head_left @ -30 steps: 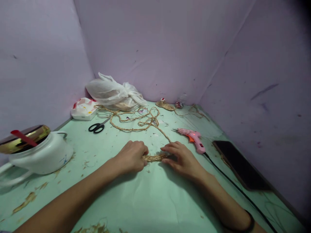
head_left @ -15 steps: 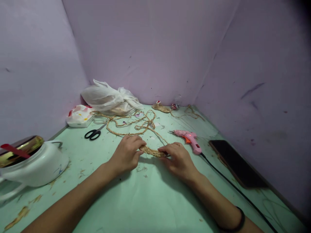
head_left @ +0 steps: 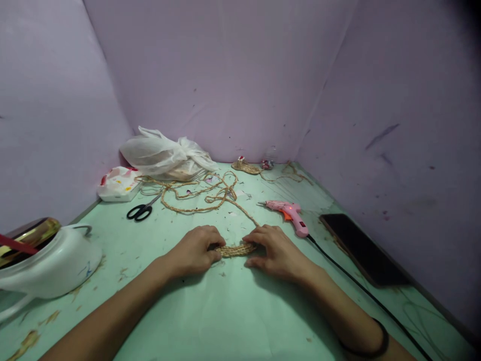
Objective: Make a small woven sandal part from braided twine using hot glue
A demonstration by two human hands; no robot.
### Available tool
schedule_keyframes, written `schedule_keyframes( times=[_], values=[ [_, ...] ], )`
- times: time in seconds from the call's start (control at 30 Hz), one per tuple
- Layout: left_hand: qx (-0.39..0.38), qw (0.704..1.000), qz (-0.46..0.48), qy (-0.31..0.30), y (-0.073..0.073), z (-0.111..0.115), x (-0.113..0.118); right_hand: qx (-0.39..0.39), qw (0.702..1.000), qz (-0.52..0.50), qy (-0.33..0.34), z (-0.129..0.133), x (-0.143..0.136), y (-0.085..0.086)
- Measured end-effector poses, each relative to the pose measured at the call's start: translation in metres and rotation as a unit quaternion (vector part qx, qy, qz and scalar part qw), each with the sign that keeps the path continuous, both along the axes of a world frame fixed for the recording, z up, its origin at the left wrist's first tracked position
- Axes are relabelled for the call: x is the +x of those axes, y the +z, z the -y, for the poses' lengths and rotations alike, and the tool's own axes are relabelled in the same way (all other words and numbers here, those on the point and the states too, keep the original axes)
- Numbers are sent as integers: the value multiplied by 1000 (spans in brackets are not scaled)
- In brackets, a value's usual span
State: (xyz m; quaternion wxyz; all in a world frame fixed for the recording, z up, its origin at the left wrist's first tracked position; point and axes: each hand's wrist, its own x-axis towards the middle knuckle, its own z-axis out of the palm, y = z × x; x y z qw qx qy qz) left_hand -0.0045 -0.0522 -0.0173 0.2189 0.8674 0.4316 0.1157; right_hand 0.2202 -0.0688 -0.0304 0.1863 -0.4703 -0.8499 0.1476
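Between my hands is a flat, narrow piece of coiled straw rope [head_left: 235,250], low over the green tabletop. My left hand [head_left: 198,250] pinches its left end between thumb and fingers. At the right end, my right hand [head_left: 273,253] is closed around it, thumb below and fingers above. A length of braided rope [head_left: 243,210] runs from behind my right hand to a loose tangle farther back. Both ends of the coiled piece are partly hidden by my fingers.
A pink glue gun [head_left: 287,213] with a black cord lies right, beside a dark phone [head_left: 363,249]. Black-handled scissors [head_left: 141,211] lie left. Farther back are a white plastic bag [head_left: 165,153] and a small straw slipper [head_left: 246,167]. A white pot [head_left: 56,263] stands front left.
Both hands have lowered the coiled piece nearer to me and the tabletop. It now lies flatter and more level. The camera view has shifted slightly.
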Motion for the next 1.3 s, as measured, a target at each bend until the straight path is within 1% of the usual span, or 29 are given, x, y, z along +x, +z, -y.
schedule_keyframes(
  times=[0.1,0.23,0.33,0.43,0.5,0.6,0.67,0.7,0.73,0.77,0.8,0.83,0.87,0.9,0.93,1.0,1.07,1.17,1.23,1.3],
  values=[
    [12,1000,-5,-16,-3,0,2,12,1000,-9,12,-2,0,-5],
    [22,998,14,-64,-6,0,4,10,998,-40,38,-8,1,-11],
    [29,995,34,-94,-8,-3,4,14,996,-61,68,-12,1,-12],
    [36,993,43,-102,-10,-5,2,16,994,-69,79,-12,0,-11],
    [35,994,40,-93,-9,-4,1,8,995,-68,68,-10,0,-9],
    [41,996,25,-68,-7,-3,1,-1,998,-57,30,-8,5,-6],
    [41,997,12,-57,-3,-2,0,19,997,-71,-10,-9,14,-2],
    [34,998,6,-51,0,-1,-1,38,995,-84,-41,-11,21,1],
    [26,999,1,-42,2,-2,-3,62,989,-102,-91,-13,29,5],
    [15,999,-6,-32,5,-2,-4,85,978,-112,-156,-15,38,9],
    [4,1000,-17,-22,7,-2,-6,92,964,-96,-228,-17,46,13],
    [-5,999,-33,-12,9,-3,-7,84,945,-59,-310,-19,53,16],
    [-10,999,-51,-4,10,-3,-9,53,925,-22,-376,-21,60,19],
    [-10,997,-70,3,11,-3,-9,9,912,3,-410,-23,65,20],
    [-7,996,-86,10,11,-2,-9,-32,904,17,-426,-25,68,21],
    [1,995,-101,26,11,-1,-7,-90,906,9,-414,-28,72,18],
    [-5,994,-101,35,11,0,-5,-109,909,-24,-401,-32,74,11],
    [-30,995,-91,40,12,1,-2,-133,900,-72,-408,-39,79,2],
    [-44,995,-75,47,12,1,-2,-148,892,-101,-415,-41,82,0],
    [-50,996,-44,53,12,0,-3,-155,884,-145,-417,-40,79,2]
  ],
)
